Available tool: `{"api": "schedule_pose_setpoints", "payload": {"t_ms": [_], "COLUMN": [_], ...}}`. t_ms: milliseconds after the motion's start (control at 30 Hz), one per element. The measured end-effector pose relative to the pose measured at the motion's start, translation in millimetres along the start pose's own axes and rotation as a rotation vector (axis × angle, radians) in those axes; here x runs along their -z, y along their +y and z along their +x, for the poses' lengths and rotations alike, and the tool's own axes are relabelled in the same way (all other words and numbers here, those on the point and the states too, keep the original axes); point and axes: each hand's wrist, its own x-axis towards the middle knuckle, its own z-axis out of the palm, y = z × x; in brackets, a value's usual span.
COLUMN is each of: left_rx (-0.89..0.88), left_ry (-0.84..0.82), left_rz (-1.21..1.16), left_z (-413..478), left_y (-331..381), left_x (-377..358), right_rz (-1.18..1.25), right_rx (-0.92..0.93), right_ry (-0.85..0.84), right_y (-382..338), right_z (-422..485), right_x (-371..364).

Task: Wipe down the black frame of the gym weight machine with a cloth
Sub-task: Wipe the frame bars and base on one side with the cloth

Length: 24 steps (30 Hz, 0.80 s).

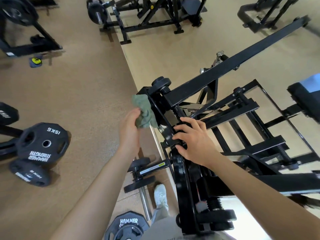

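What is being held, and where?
The left hand grips the green cloth by its bunched lower end; the right hand rests on the black frame.

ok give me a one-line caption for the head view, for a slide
Left hand holds a green cloth against the machine's black frame while the right hand rests on it.

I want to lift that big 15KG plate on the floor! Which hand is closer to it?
Left. The left hand, gripping the green cloth, is right of the 15KG plate; the right hand rests farther right on the black frame.
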Motion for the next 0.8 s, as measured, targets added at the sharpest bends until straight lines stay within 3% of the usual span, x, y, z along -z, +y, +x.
{"api": "schedule_pose_setpoints", "payload": {"t_ms": [133, 333, 533, 800], "left_rx": [-0.318, -0.750, -0.918, -1.148], "left_ry": [-0.089, -0.311, -0.327, -0.654], "left_rz": [0.326, 1.209, 1.292, 1.429], "left_z": [15.6, 39.0, 34.3, 36.2], "left_y": [31.2, 15.9, 17.5, 1.1], "left_x": [-23.6, -55.2, -56.9, -56.9], "right_rz": [0.052, 0.235, 0.216, 0.242], "right_rx": [0.000, -0.087, -0.377, -0.330], "right_ry": [0.018, 0.228, 0.218, 0.075], "right_y": [2.9, 3.8, 1.1, 9.8], "right_z": [-1.4, -6.2, -8.0, -29.0], "right_x": [-0.4, 0.6, 6.5, 10.6]}}
